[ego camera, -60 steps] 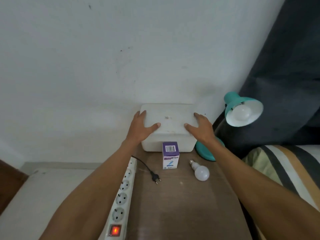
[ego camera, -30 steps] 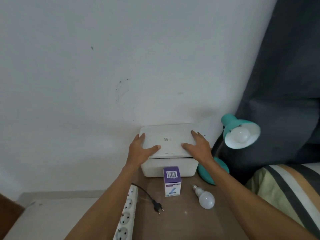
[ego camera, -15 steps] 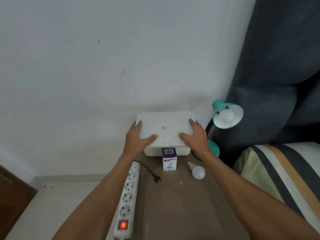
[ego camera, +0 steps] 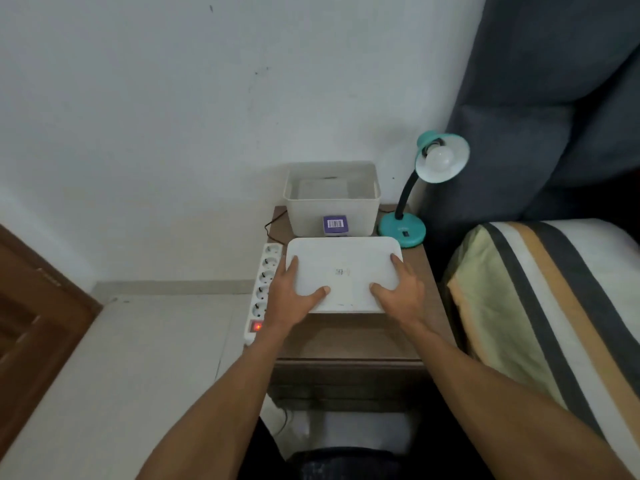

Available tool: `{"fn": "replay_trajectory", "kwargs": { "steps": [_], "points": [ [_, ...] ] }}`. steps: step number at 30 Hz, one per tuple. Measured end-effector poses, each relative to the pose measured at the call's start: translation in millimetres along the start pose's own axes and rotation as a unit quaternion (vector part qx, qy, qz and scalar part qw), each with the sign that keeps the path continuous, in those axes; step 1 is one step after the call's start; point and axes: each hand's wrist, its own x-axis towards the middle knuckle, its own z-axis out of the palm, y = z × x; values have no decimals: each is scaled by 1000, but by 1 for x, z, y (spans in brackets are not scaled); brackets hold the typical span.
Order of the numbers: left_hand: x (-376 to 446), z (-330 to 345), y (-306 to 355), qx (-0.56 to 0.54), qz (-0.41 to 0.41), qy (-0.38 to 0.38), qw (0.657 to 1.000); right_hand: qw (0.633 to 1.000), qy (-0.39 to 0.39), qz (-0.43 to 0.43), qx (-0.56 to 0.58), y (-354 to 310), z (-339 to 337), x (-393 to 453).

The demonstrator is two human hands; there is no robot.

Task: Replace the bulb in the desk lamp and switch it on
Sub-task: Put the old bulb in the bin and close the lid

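Note:
A teal desk lamp [ego camera: 403, 232] stands at the back right of the brown bedside table [ego camera: 353, 337], with a white bulb [ego camera: 440, 157] in its shade. My left hand [ego camera: 291, 296] and my right hand [ego camera: 401, 292] grip the two sides of a white box lid [ego camera: 343, 271] held over the table's middle. Behind it the open white box [ego camera: 332, 206] sits against the wall. A purple bulb carton [ego camera: 335, 225] peeks out between lid and box. The loose bulb and the lamp's plug are hidden under the lid.
A white power strip [ego camera: 265, 285] with a lit red switch [ego camera: 257, 326] lies along the table's left edge. A striped pillow [ego camera: 540, 306] and dark headboard [ego camera: 554, 98] are on the right. A wooden door [ego camera: 31, 323] is at the far left.
Both hands have lifted the lid off the box and drawn it toward me over the table. The box now stands open. The view has tipped downward.

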Motion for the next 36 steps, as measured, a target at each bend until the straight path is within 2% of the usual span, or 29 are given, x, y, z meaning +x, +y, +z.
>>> {"fn": "replay_trajectory", "kwargs": {
  "steps": [6,11,17,22,26,29,36],
  "points": [
    [-31,25,-33,49,-37,-56,997,998,-35,44,-39,44,18,-37],
    [-41,31,-51,54,-62,-75,994,994,-59,45,-86,55,35,-43],
    [-44,40,-58,130,-38,-100,986,981,-76,18,-180,62,45,-42],
    [-44,44,-57,155,-37,-103,982,975,-88,22,-201,60,44,-39],
    [-34,43,-50,150,-28,-60,986,985,-37,0,-171,52,37,-24],
    [-13,36,-34,117,13,-14,993,990,-3,-22,-140,36,29,3],
    [89,1,10,38,62,56,996,994,-3,-47,-103,-3,20,82]
  ]
}}
